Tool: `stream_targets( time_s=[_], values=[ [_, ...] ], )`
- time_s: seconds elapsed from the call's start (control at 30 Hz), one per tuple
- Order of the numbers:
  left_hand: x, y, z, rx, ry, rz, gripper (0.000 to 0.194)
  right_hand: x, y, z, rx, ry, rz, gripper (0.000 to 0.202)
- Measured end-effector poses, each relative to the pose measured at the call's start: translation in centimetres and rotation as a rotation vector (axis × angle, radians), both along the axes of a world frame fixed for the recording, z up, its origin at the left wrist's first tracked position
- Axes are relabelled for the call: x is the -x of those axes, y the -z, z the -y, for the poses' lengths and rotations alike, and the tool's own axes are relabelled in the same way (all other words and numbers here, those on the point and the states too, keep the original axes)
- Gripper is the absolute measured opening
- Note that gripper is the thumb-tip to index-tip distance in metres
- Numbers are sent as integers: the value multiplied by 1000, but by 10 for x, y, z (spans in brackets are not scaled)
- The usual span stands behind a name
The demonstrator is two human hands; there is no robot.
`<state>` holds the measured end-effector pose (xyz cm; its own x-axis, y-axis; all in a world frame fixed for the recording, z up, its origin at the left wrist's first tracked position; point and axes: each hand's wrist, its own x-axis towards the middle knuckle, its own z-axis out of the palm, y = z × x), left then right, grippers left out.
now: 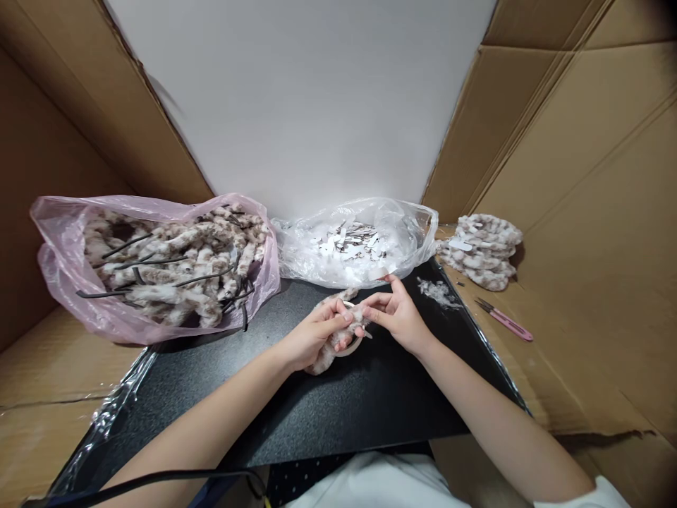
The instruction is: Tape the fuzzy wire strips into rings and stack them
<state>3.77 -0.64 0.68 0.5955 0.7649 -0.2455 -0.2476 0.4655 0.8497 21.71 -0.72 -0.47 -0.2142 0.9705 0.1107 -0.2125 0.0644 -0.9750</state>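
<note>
In the middle of the black tabletop (248,402), my left hand (317,331) is closed around a fluffy brown-and-white fur strip (321,362). Thumb and index finger of my right hand (399,314) pinch the strip's fur at its right side, the other fingers raised. A white ring (353,348) shows partly beneath the strip and my fingers; whether the strip is fixed to it I cannot tell. One end of the strip points away toward the clear bag. A small pale tip sticks out below my right fingertips.
At the left, a pink plastic bag (61,212) holds fur strips with black cords. Behind my hands lies a clear bag (296,257) with white tags and fluff. Rightward are loose fluff (438,293), a furry bundle (486,250) and pink-handled snips (505,321). Cardboard walls (592,233) flank the table.
</note>
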Motion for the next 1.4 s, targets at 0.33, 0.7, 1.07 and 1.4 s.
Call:
stream_targets(
  time_s=[0.33,0.7,1.07,1.4],
  values=[
    [6,-2,-7,184,52,60,34,3,0,5,-12,-41,75,68],
    [5,-3,-7,105,3,-18,32,-5,-1,2,-206,115,255,64],
    [-7,-1,5,-200,-172,-139,34,0,-16,13,-31,-321,198,30],
    [-4,3,8,-522,-174,-373,20,5,-13,10,-12,-189,312,34]
  ],
)
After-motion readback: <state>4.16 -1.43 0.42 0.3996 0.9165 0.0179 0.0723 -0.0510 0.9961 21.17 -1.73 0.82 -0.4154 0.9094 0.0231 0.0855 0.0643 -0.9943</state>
